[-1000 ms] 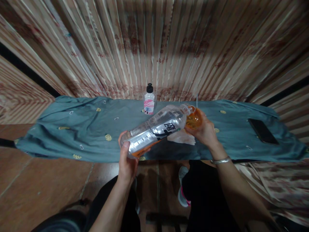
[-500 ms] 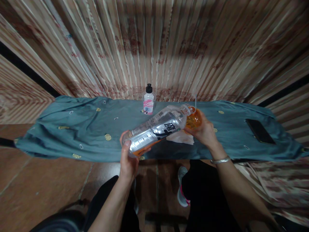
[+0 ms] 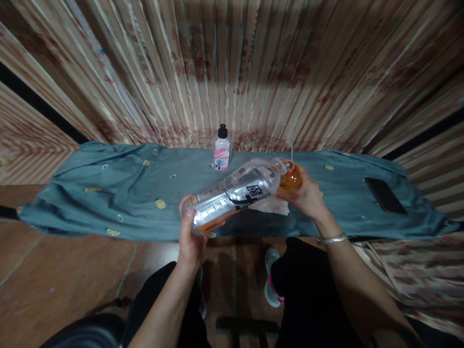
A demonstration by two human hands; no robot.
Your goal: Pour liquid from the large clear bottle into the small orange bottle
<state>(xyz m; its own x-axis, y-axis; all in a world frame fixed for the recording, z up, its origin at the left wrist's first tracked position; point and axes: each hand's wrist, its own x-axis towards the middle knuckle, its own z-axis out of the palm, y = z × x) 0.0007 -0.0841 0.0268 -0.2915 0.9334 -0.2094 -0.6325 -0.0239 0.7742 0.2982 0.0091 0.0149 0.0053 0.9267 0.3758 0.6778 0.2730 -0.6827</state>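
Observation:
My left hand [image 3: 192,237] is wrapped round the base of a clear plastic bottle [image 3: 232,193] with a silver label and dark characters. The bottle lies tilted, its uncapped-looking neck pointing right and up. At that mouth, my right hand [image 3: 304,195] grips a rounded, see-through orange container [image 3: 291,179]; whether the two rims touch, I cannot tell. A thin pale stick [image 3: 292,151] rises behind the container. Partly hidden beneath the bottle, a white tissue [image 3: 270,205] lies on the cloth. Behind the bottle stands a small clear bottle [image 3: 222,150] with a black cap and pink label.
A green-blue patterned cloth [image 3: 119,183] covers the narrow table. Toward its right end lies a black phone [image 3: 385,195]. A pleated, flower-patterned curtain [image 3: 232,67] hangs right behind the table. Below the front edge are tiled floor and my legs.
The view has shifted slightly, so everything sits a little further left. Both hands keep their grip, and the tilted bottle stays at the orange container.

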